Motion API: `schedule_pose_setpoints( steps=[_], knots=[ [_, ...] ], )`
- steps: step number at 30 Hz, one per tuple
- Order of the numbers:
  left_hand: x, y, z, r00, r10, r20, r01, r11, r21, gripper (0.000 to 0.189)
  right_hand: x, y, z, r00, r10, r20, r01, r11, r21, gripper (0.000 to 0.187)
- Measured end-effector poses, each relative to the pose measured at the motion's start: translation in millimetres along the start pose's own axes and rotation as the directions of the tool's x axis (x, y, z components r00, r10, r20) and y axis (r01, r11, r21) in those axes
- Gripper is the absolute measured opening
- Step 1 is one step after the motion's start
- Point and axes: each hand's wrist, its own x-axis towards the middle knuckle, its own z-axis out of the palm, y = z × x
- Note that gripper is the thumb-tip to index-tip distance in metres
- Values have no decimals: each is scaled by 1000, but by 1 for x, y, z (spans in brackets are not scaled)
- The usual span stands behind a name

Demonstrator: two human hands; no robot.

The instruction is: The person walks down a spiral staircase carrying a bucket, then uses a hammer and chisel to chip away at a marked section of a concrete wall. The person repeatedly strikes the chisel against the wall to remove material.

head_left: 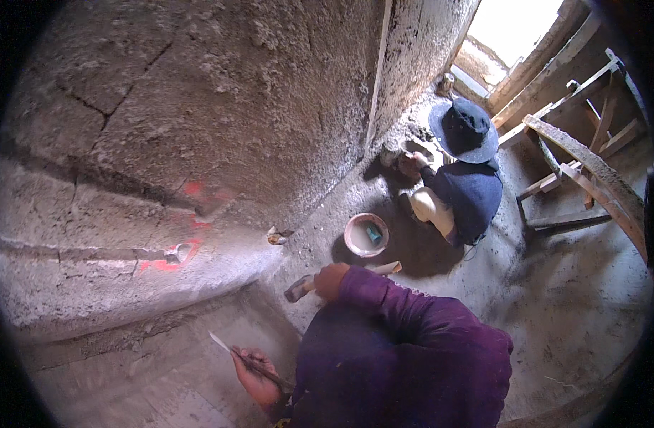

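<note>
In the head view my left hand point(257, 377), at lower left, is closed around a slim metal chisel point(220, 341), its bright end pointing up and left. My right hand point(331, 281), near the middle, grips the wooden handle of a hammer point(299, 289); the hammer head is left of my fist and the handle end sticks out on the right. Both hands are apart from the rough wall point(241, 107), which has long grooves, cracks and red paint marks point(169, 263). A short pipe stub point(277, 237) shows near the wall's foot.
Beyond my right hand, a round bucket point(349, 239) holds pale liquid and a teal object point(374, 232). A co-worker point(468, 198) in a dark hat crouches by the wall, hands near a rounded container. Wooden trestles and curved boards point(589, 150) stand at right, near a bright opening.
</note>
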Motion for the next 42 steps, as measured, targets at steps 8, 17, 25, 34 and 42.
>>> schedule_pose_setpoints(
  steps=[8, 17, 25, 34, 42],
  knots=[
    [-11, 0, 108, 998, 45, -51, -34, 979, 200, 47, 3, 43, -12, 983, 129, 133, -116, 988, -103, 23],
    [19, 5, 93, 969, -249, 14, 238, 909, -343, 42, 31, 54, -5, 992, 9, 129, -6, 1000, -20, 26],
    [18, 6, 108, 951, -280, 130, 309, 877, -368, 43, 49, 51, -1, 990, 52, 129, -48, 998, -31, 27],
    [22, 4, 98, 971, -225, 85, 240, 890, -388, 44, 44, 58, -21, 983, 10, 184, -3, 999, -37, 27],
    [28, 0, 100, 969, -223, 103, 244, 916, -318, 45, 41, 59, -28, 991, 29, 128, -20, 997, -71, 26]
  ],
)
